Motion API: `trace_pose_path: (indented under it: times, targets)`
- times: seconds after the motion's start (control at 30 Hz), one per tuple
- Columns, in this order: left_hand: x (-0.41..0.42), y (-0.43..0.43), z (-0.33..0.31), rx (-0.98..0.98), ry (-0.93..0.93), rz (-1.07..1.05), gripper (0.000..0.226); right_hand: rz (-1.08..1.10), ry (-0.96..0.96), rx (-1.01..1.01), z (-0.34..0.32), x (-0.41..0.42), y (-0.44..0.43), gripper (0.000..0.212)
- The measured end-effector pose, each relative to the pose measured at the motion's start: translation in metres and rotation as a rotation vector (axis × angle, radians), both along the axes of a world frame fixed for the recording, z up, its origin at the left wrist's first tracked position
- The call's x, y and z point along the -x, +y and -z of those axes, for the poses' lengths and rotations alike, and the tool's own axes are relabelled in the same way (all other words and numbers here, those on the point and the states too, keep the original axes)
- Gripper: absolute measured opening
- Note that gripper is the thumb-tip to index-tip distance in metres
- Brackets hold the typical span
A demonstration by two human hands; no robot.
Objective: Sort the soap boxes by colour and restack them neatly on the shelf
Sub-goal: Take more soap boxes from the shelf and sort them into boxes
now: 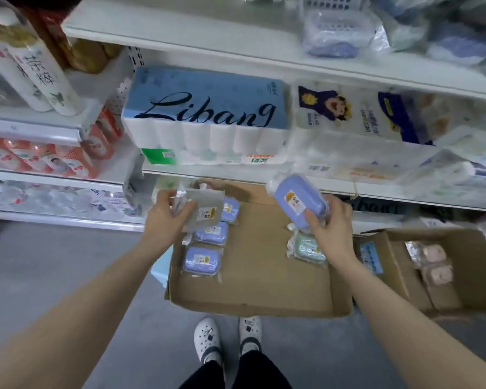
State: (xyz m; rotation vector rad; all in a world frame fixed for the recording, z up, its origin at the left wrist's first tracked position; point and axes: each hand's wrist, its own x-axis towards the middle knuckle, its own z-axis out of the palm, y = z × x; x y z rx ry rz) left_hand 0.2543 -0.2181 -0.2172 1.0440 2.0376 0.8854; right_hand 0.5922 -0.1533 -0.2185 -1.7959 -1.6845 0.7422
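Observation:
My left hand (166, 213) grips a grey soap box (205, 210) in clear wrap above the left side of a flat cardboard tray (253, 287). My right hand (330, 228) holds a purple soap box (299, 203) tilted in the air over the tray's right side. Three purple soap boxes lie in a column on the tray's left: one at the back (230, 210), one in the middle (211, 233), one in front (201, 261). A green soap box (309, 247) lies on the right of the tray, partly under my right hand.
An open cardboard carton (466, 276) at the right holds two pink soap boxes (435, 265). White shelves (236, 175) behind the tray carry a blue Libang tissue pack (208, 108) and other paper goods. My white shoes (227, 336) stand on grey floor below the tray.

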Motion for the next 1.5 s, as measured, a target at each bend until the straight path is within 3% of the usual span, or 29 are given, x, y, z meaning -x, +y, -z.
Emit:
trace_pose_path:
  times: [0.1,0.2,0.37,0.57,0.67,0.83,0.93,1.07,1.37,1.5]
  targets:
    - [0.002,-0.02,0.034,0.105,-0.051,-0.026,0.053,0.059,-0.104,0.202,0.038,-0.004,-0.007,0.054]
    - [0.002,-0.033,0.061,0.18,-0.066,-0.056,0.041,-0.018,-0.129,0.32,0.081,0.012,-0.007,0.058]
    - [0.007,-0.048,0.1,0.292,-0.074,-0.119,0.049,-0.239,-0.147,0.431,0.139,0.077,0.009,0.055]
    - [0.007,-0.066,0.144,0.382,-0.104,-0.147,0.052,-0.244,0.201,0.706,0.202,0.145,0.033,0.052]
    - [0.005,-0.073,0.159,0.402,-0.101,-0.171,0.037,-0.234,0.236,0.779,0.232,0.167,0.04,0.05]
    - [0.001,-0.077,0.169,0.44,-0.123,-0.166,0.035,-0.201,0.218,0.814,0.261,0.178,0.045,0.05]
    - [-0.002,-0.072,0.167,0.461,-0.116,-0.131,0.036,-0.258,0.255,0.822,0.26,0.171,0.044,0.051]
    - [-0.006,-0.059,0.157,0.469,-0.139,-0.07,0.039,-0.339,0.156,0.74,0.233,0.148,0.04,0.053]
    - [-0.046,-0.005,0.095,0.318,-0.119,0.211,0.033,-0.158,0.075,0.709,0.144,0.043,0.018,0.05]
    - [-0.084,0.023,0.071,0.282,-0.1,0.343,0.034,-0.028,0.142,0.652,0.113,-0.013,0.003,0.036]
